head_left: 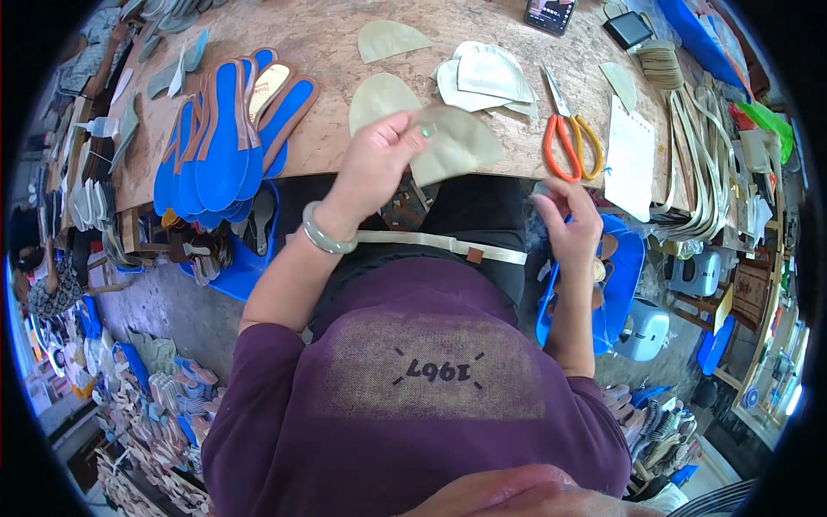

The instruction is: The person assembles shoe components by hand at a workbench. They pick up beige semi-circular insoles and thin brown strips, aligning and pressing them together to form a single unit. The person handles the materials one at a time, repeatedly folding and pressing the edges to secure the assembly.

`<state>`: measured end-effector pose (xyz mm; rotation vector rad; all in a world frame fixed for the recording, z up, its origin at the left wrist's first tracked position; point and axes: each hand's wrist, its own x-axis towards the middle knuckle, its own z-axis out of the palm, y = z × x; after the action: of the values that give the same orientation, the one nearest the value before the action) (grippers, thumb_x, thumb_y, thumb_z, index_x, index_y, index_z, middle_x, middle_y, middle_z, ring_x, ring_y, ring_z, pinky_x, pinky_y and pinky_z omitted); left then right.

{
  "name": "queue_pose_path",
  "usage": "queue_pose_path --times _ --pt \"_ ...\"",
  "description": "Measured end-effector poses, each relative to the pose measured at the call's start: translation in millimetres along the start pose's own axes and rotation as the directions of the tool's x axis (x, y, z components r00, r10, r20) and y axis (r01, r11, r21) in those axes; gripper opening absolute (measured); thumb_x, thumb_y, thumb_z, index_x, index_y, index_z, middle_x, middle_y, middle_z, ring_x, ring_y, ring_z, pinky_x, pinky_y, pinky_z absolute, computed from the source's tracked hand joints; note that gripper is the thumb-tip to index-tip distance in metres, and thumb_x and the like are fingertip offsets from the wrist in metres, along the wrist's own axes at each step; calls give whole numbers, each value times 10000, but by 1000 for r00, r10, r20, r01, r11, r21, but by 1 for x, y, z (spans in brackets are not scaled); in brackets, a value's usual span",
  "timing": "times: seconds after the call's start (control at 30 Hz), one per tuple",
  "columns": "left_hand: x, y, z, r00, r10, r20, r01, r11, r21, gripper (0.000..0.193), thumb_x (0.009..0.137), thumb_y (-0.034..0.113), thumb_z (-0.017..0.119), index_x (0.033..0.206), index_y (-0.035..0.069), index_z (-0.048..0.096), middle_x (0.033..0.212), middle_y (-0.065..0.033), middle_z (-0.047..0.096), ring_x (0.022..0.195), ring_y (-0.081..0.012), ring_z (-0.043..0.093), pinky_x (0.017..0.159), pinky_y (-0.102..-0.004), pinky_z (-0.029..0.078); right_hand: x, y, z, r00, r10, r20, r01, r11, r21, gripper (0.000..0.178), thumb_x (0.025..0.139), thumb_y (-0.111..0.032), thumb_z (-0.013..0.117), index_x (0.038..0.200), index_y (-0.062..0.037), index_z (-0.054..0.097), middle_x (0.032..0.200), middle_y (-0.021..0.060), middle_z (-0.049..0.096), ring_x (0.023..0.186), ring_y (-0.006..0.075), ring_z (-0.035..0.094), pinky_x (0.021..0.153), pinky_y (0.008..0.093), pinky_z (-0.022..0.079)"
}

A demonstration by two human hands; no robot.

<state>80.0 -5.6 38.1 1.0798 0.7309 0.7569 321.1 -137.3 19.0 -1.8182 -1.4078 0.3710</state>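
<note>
My left hand [388,155], with a pale bangle on its wrist, pinches a beige half-round fabric piece [465,146] between thumb and fingers, above the table's near edge. Under and behind it, another beige rounded piece [376,99] lies flat, with a third beige piece [392,40] farther back. My right hand [570,220] hangs just off the table edge below the orange-handled scissors [562,129]. Its fingers are curled in toward the thumb, and whatever may be between the tips is too small to make out. A stack of whitish rounded pieces [491,76] sits left of the scissors.
Blue insoles with brown edging [226,129] overlap at the table's left. To the right lie a white paper sheet [629,155] and bundled pale strips [693,164]. A phone [550,15] rests at the back. Blue bins [616,284] stand below the table edge.
</note>
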Motion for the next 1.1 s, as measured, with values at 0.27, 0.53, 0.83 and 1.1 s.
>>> queue_pose_path --times 0.27,0.53,0.83,1.1 --pt "-24 -14 -2 999 -32 -15 24 929 -369 360 1019 263 418 1264 14 506 1158 -97 611 1024 -155 608 893 -306 494 39 -61 74 868 -487 -97 493 868 55 427 664 -51 768 1067 -18 630 1073 141 618 957 323 606 804 402 502" --pt "-20 -10 -16 991 -132 15 96 633 -768 539 1015 464 304 1338 45 409 1305 -124 525 1196 -251 533 1003 -434 456 60 -75 97 715 -691 -104 691 721 -38 358 641 -49 732 982 -100 634 1098 50 598 1050 261 575 907 384 395" --pt "-19 -16 -49 968 53 -247 -189 800 -570 373 1021 268 393 1319 49 430 1292 -134 535 1192 -257 544 1010 -479 464 126 -119 126 880 -474 26 376 729 572 263 803 -8 693 1057 -57 648 908 102 690 820 191 684 732 274 539" --pt "-28 4 -80 981 148 -127 -189 568 -801 539 966 506 398 1322 107 471 1331 -112 526 1255 -263 490 1071 -538 360 118 -147 135 613 -776 150 585 573 574 390 746 89 616 1084 -105 641 994 72 634 894 247 642 717 321 539"
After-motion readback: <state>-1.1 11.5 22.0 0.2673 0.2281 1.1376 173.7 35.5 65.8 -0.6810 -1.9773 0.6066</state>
